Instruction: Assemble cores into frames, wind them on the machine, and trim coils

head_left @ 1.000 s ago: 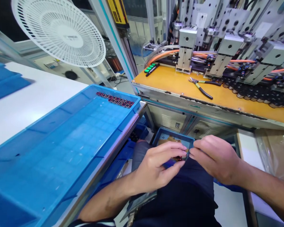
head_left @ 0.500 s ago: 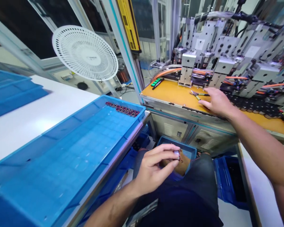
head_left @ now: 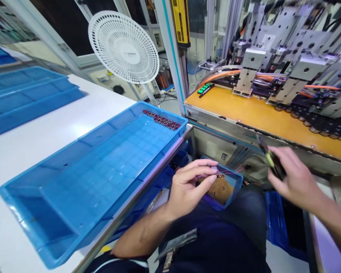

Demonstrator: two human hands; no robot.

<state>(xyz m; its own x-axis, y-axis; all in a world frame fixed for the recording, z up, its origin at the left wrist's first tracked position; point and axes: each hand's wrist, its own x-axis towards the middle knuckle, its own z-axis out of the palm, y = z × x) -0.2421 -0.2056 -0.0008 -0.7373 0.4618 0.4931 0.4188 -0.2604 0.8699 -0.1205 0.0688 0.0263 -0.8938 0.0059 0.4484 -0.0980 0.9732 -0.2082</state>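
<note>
My left hand (head_left: 189, 185) pinches a small silvery cylindrical part (head_left: 215, 170) between thumb and fingers, above the small blue bin on the floor side. Thin pink wires (head_left: 229, 172) run from this part toward the right. In my right hand (head_left: 294, 178) is a pair of pliers (head_left: 269, 159) with yellow-green and black handles, jaws pointing up and left, blurred by motion. The pliers are apart from the part and the wires. Beneath my left hand, the small blue bin (head_left: 238, 185) holds brown cardboard (head_left: 223, 191) with several tiny pieces on it.
A large blue tray (head_left: 108, 148) on the white table (head_left: 108, 91) holds rows of small red-and-black parts (head_left: 166, 121) at its far end. A machine (head_left: 252, 68) stands over the yellow worktop (head_left: 224, 102). Behind is a white fan (head_left: 127, 51); a blue crate (head_left: 275, 220) stands at lower right.
My right hand has picked up the pliers from the yellow worktop and brought them down toward me. My left hand still pinches the part; the view has shifted.
</note>
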